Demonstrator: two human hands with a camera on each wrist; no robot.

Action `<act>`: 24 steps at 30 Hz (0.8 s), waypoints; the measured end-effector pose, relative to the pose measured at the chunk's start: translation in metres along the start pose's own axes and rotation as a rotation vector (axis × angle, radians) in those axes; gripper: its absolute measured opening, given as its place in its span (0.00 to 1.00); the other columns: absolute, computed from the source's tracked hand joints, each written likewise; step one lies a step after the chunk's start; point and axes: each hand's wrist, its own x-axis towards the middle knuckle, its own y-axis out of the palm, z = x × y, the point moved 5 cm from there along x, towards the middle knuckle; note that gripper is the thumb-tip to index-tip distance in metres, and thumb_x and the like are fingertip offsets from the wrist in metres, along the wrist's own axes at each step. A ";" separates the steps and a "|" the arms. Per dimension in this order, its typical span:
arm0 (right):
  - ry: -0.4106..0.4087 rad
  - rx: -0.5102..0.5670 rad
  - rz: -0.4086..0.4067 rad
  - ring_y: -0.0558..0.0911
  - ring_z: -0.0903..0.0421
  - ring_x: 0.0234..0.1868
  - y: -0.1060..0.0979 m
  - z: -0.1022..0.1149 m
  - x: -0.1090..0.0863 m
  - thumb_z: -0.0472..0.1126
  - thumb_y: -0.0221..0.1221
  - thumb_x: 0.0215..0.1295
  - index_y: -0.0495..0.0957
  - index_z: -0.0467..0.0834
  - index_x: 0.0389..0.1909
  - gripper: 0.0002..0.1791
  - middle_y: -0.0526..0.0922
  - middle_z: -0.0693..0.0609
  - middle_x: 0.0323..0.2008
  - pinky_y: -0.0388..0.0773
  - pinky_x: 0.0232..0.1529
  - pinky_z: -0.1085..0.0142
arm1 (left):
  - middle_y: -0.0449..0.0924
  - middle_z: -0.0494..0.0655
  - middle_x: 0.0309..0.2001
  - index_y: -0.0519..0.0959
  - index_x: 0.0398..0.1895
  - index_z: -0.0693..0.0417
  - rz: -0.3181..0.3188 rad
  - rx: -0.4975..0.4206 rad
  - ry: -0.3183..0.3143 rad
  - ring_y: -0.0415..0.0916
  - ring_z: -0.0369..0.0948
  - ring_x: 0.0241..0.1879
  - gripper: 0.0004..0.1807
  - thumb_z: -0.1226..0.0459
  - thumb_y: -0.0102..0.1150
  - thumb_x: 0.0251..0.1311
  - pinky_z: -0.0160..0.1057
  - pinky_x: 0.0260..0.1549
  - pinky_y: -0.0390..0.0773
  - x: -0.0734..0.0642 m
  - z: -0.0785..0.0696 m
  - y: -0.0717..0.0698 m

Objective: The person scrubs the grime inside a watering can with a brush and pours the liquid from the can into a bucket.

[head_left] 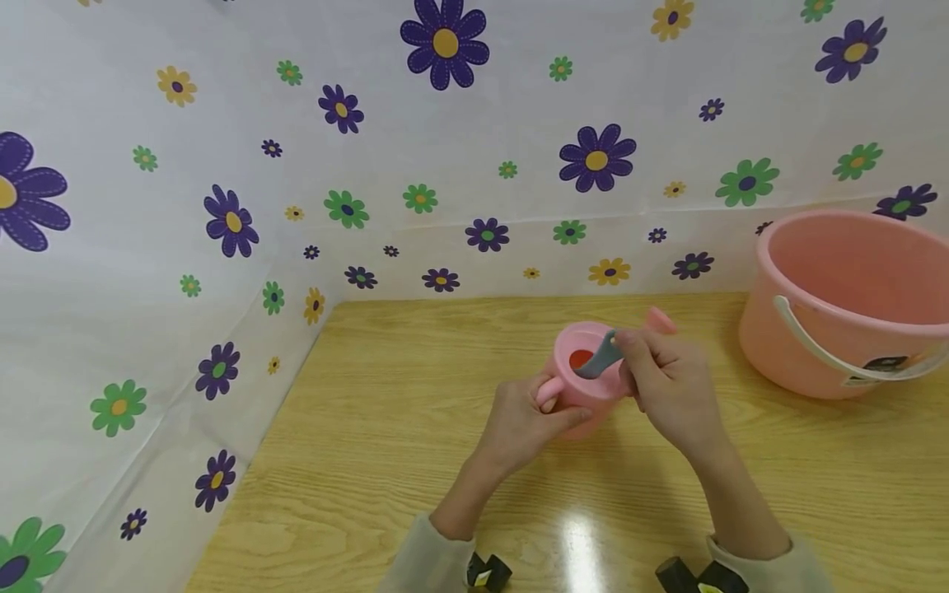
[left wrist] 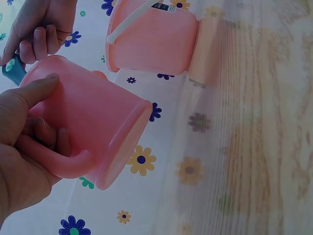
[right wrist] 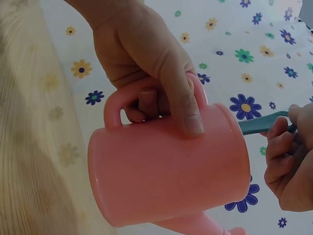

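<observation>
My left hand point(head_left: 519, 424) grips the loop handle of a pink watering can point(left wrist: 98, 107), with its thumb laid along the can's side. The can appears raised off the table, its top opening facing up in the head view. The pink spout point(right wrist: 190, 223) points away on the far side. My right hand point(head_left: 678, 387) pinches the end of a blue-grey handled tool point(head_left: 602, 356). The tool's other end goes into the opening, so its kind is hidden. Something red point(head_left: 578, 360) shows inside the can. In the right wrist view the tool's handle point(right wrist: 261, 123) sticks out past the rim.
To the right on the wooden table point(head_left: 385, 395) stands a large pink bucket point(head_left: 786, 329) with a white carrying handle point(head_left: 804, 333). A white sheet printed with flowers point(head_left: 474, 189) hangs behind the table and along its left side.
</observation>
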 end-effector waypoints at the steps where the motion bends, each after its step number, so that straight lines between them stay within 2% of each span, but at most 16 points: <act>1: -0.003 -0.027 0.003 0.64 0.60 0.11 0.002 0.001 -0.001 0.38 0.53 0.75 0.78 0.37 0.24 0.17 0.68 0.54 0.13 0.60 0.11 0.67 | 0.86 0.44 0.40 0.81 0.55 0.51 0.000 0.001 0.003 0.73 0.36 0.32 0.23 0.63 0.74 0.55 0.29 0.32 0.73 0.000 0.000 0.000; 3: -0.012 -0.083 0.017 0.63 0.60 0.12 0.006 0.001 -0.003 0.38 0.55 0.74 0.77 0.40 0.22 0.17 0.68 0.55 0.13 0.60 0.12 0.67 | 0.86 0.44 0.40 0.81 0.55 0.52 -0.002 0.001 0.005 0.73 0.35 0.32 0.23 0.63 0.73 0.55 0.28 0.32 0.73 0.000 0.000 -0.001; 5: -0.034 -0.131 0.034 0.63 0.61 0.13 0.010 0.002 -0.004 0.38 0.57 0.73 0.77 0.41 0.22 0.16 0.68 0.56 0.14 0.60 0.13 0.68 | 0.84 0.43 0.35 0.81 0.54 0.53 -0.006 -0.004 0.005 0.72 0.34 0.29 0.22 0.63 0.73 0.55 0.28 0.29 0.72 0.000 0.000 -0.002; 11: -0.073 -0.228 0.083 0.64 0.64 0.15 0.019 0.003 -0.007 0.39 0.58 0.72 0.83 0.43 0.29 0.11 0.67 0.59 0.15 0.62 0.16 0.70 | 0.69 0.36 0.21 0.82 0.51 0.56 -0.029 -0.009 -0.001 0.64 0.31 0.23 0.19 0.65 0.73 0.54 0.29 0.23 0.65 0.000 0.000 -0.004; 15: -0.089 -0.267 0.119 0.61 0.66 0.15 0.020 0.004 -0.008 0.39 0.57 0.73 0.82 0.42 0.29 0.12 0.62 0.60 0.14 0.59 0.16 0.70 | 0.66 0.36 0.20 0.83 0.50 0.56 -0.035 -0.006 0.002 0.63 0.30 0.22 0.19 0.65 0.73 0.54 0.29 0.22 0.64 0.000 -0.001 -0.005; 18: -0.090 -0.287 0.176 0.57 0.67 0.15 0.021 0.006 -0.008 0.39 0.56 0.74 0.78 0.43 0.27 0.13 0.59 0.61 0.15 0.56 0.16 0.70 | 0.65 0.36 0.20 0.83 0.49 0.57 -0.037 -0.006 0.006 0.63 0.30 0.22 0.18 0.66 0.73 0.54 0.29 0.22 0.64 0.000 -0.001 -0.005; 24: -0.119 -0.313 0.265 0.55 0.68 0.15 0.022 0.008 -0.010 0.39 0.55 0.74 0.72 0.45 0.25 0.14 0.57 0.63 0.16 0.55 0.16 0.72 | 0.59 0.36 0.18 0.83 0.45 0.59 -0.047 -0.003 0.012 0.60 0.30 0.21 0.15 0.66 0.73 0.54 0.28 0.21 0.62 0.000 -0.001 -0.006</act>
